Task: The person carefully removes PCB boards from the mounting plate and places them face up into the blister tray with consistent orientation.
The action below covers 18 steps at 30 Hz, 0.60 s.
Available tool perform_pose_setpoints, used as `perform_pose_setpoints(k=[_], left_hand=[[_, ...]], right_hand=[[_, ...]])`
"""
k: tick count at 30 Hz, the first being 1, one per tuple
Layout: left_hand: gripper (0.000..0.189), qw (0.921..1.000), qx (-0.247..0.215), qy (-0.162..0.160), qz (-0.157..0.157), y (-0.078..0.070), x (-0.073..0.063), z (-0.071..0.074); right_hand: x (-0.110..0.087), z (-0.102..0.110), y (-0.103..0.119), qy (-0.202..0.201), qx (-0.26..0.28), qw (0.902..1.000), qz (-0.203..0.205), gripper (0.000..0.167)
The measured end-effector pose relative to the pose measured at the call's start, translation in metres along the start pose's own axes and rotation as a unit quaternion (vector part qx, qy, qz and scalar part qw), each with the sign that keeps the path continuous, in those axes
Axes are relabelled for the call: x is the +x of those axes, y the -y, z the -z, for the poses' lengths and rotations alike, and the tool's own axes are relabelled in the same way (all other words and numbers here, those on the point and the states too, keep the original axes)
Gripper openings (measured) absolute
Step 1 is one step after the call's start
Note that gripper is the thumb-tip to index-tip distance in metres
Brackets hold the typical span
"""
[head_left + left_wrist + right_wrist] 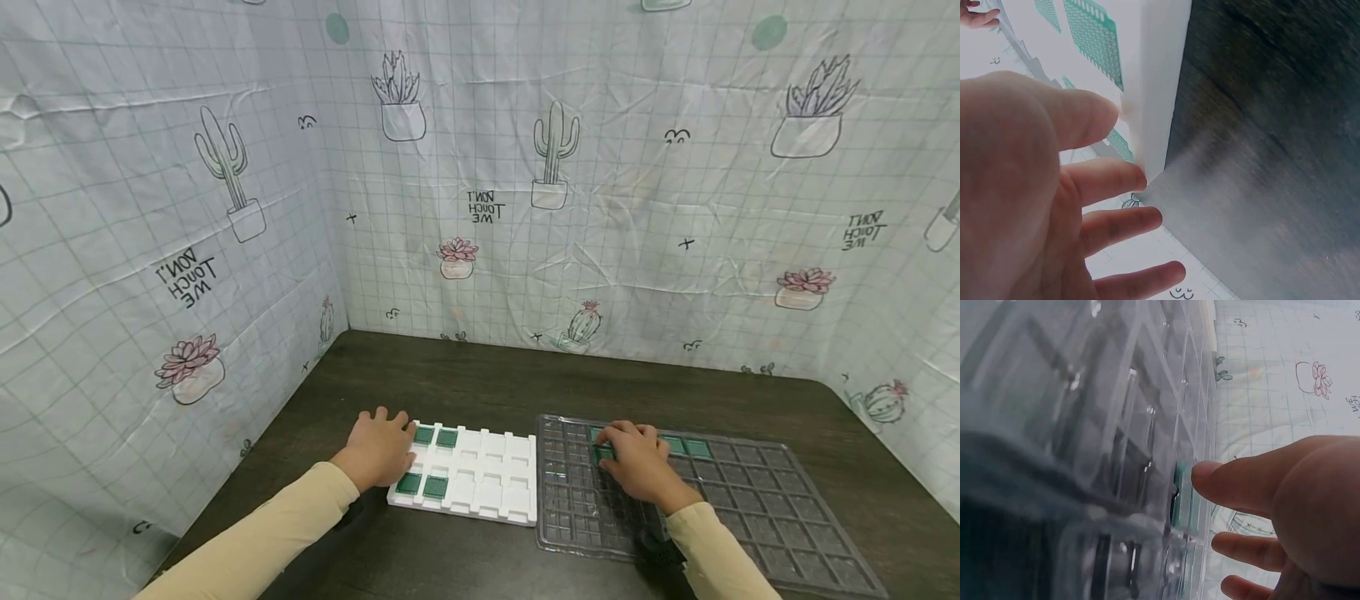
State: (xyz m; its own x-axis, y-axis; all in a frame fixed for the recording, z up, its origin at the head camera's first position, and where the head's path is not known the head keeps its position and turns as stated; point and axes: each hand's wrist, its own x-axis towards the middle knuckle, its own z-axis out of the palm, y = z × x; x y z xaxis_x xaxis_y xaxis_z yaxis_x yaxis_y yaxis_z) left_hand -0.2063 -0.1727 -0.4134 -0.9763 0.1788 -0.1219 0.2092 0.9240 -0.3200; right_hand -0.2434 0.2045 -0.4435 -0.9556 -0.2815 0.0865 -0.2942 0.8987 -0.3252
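Observation:
My left hand [377, 447] rests at the left end of a white tray [476, 504], its fingers spread and fairly straight. In the left wrist view the thumb and forefinger lie right at the tray's edge. Several green perforated circuit boards [435, 487] sit in that tray's left slots. Over the upper part of a clear plastic tray [570, 546] hovers my right hand [637, 460], its thumb and forefinger spread over a green board [602, 453]. The right wrist view shows the thumb tip close beside a green board [1183, 499] in its compartment; the forefinger is hidden there.
More green boards [697, 450] lie in the clear tray, to the right of the right hand. Both trays stand side by side on a dark wooden table [450, 371]. A patterned cloth [622, 250] hangs behind and along the sides.

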Motion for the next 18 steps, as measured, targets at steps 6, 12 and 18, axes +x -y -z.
perform_pose_setpoints(k=[6,12,18], left_hand=[[0.054,1.0000,-0.001,-0.006,-0.002,0.000,-0.002,0.000],[0.053,0.9999,0.000,-0.014,-0.003,-0.001,-0.003,0.000],[0.054,0.9999,0.003,-0.014,0.000,0.000,-0.003,0.001]], right_hand=[[0.002,-0.002,0.008,-0.007,0.002,0.9998,0.020,0.030],[0.002,-0.003,0.023,-0.015,0.012,0.9990,0.040,0.030],[0.007,-0.005,0.032,-0.008,0.016,0.9988,0.045,0.030]])
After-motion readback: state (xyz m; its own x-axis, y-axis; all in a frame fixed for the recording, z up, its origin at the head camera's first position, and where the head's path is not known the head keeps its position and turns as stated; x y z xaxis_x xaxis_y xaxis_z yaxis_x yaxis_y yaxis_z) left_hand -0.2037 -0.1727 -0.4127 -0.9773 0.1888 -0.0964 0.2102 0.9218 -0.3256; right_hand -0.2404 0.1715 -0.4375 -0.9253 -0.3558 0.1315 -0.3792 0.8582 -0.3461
